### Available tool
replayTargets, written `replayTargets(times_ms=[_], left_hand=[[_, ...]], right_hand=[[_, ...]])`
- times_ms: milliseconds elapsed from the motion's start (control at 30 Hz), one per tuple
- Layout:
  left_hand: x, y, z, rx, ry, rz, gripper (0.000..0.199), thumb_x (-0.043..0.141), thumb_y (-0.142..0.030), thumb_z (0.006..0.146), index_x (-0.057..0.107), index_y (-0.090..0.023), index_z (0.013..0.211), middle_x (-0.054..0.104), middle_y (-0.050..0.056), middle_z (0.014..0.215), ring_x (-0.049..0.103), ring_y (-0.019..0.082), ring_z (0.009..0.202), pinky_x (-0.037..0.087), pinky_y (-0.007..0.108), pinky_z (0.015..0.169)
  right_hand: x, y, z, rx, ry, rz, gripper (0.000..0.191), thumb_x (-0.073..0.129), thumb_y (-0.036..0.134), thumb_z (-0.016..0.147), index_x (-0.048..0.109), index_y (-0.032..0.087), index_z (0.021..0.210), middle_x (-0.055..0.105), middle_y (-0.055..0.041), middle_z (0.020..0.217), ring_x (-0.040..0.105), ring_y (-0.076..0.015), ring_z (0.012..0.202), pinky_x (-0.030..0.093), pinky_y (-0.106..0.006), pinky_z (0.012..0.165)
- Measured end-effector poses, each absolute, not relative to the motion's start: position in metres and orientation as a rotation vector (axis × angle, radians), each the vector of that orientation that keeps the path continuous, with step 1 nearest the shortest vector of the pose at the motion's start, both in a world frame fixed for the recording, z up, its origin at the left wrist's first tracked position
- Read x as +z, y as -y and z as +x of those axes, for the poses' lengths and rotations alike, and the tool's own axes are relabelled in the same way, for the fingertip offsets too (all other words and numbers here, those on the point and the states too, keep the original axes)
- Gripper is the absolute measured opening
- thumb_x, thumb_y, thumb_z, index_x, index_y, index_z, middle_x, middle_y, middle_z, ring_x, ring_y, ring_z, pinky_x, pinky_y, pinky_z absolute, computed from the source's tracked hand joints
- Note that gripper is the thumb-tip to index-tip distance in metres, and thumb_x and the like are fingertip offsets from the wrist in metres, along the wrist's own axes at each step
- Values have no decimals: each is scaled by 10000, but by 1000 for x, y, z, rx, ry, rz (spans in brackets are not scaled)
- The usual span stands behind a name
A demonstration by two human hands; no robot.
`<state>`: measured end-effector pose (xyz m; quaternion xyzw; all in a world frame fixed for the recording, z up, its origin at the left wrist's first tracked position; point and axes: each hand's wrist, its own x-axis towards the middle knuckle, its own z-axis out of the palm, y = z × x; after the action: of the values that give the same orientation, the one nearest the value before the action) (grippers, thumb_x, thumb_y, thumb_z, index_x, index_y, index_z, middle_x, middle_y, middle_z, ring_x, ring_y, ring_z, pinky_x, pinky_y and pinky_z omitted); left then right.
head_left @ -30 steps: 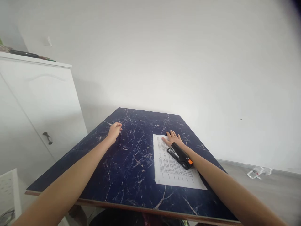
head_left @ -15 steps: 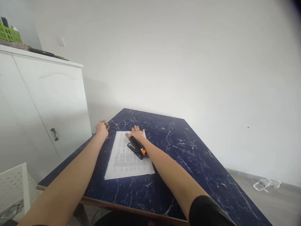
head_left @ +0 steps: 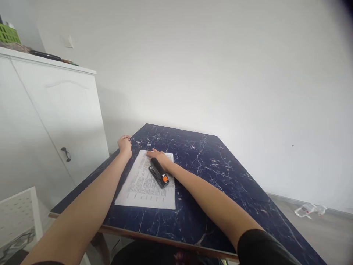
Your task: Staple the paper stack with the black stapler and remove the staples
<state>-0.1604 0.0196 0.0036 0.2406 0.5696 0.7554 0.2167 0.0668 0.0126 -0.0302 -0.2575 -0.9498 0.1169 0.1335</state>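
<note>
My left hand (head_left: 125, 145) is closed at the left side of the table, beyond the paper's upper left corner; whether anything sits inside its curled fingers is hidden. A printed sheet of paper (head_left: 132, 197) lies on the table, its text running sideways to me. Over the sheet's far end my right hand (head_left: 160, 158) rests flat with fingers stretched out to the left. Close against its palm side and wrist, a black stapler (head_left: 158, 172) with an orange patch lies slanted on the paper. Just past the sheet is a tiny pale piece (head_left: 149, 144), too small to name.
The dark blue marbled table (head_left: 209, 176) has a brown front edge and stands near a white wall. A white cabinet (head_left: 77, 114) with a dark handle is on the left, a green basket (head_left: 9, 35) on top. Clear plastic packaging (head_left: 310, 210) lies on the floor at right.
My right hand's fingers have swung leftward, and the paper has turned slightly, its near edge shifting left. The tiny pale piece past the sheet now shows. My left hand stays closed.
</note>
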Motion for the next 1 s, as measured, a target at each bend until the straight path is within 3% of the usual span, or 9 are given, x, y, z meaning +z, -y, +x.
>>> replayTargets(times_ms=[167,300,400,500,600,667,800,900,1000], left_hand=[[2,-10,-129,1819,-1552,1261,114,530,-154,717,630,-200,748,552,3,693,525,155,618,400,261,573],[-1,1,-107,1452,-1517,1765,157,705,-136,681,715,-225,810,601,13,788,580,196,752,475,337,806],[4,11,-90,1128,-1508,2226,96,692,-238,806,735,-234,891,595,51,908,602,230,844,475,390,889],[16,27,-72,908,-1303,2387,233,587,-414,943,735,-235,950,626,83,1004,633,249,902,489,393,885],[26,44,-55,646,-1040,2460,352,554,-541,963,732,-265,1087,649,100,1161,610,296,1110,457,434,995],[28,53,-47,484,-930,2504,419,600,-596,927,707,-309,1212,624,94,1283,541,328,1252,373,486,1108],[27,58,-39,309,-889,2570,609,711,-697,793,655,-387,1314,562,69,1392,458,371,1342,236,555,1188],[27,58,-38,258,-921,2578,627,701,-722,786,641,-395,1318,539,70,1418,448,378,1348,219,576,1184],[30,60,-38,230,-953,2575,635,701,-724,785,625,-399,1325,538,66,1432,435,382,1366,228,583,1178]], right_hand=[[-43,-10,150,353,2710,-783,449,425,262,1047,544,288,1480,486,-32,1569,320,-284,1524,232,-568,1248],[-38,-5,206,364,2666,-823,467,440,212,1012,571,240,1459,517,-52,1542,374,-305,1494,274,-549,1236],[-28,4,216,361,2641,-818,442,452,208,1002,612,212,1413,549,-67,1514,399,-291,1479,309,-490,1225],[-10,16,211,347,2513,-932,381,491,200,983,663,206,1324,631,-72,1419,491,-263,1391,353,-426,1184],[18,30,216,388,2313,-1186,264,505,286,1004,725,183,1108,742,-94,1144,644,-264,1106,474,-389,1006],[37,41,228,483,2307,-1286,354,517,441,1013,725,177,901,751,-103,921,677,-246,835,519,-357,799],[63,73,252,804,2556,-1332,484,746,681,790,667,204,795,696,-82,757,595,-193,570,431,-311,514],[65,95,259,853,2629,-1373,464,889,566,635,657,219,840,694,-72,786,587,-188,557,410,-305,467],[63,99,262,682,2528,-1449,312,866,389,677,665,217,843,712,-89,843,623,-214,624,425,-308,500]])
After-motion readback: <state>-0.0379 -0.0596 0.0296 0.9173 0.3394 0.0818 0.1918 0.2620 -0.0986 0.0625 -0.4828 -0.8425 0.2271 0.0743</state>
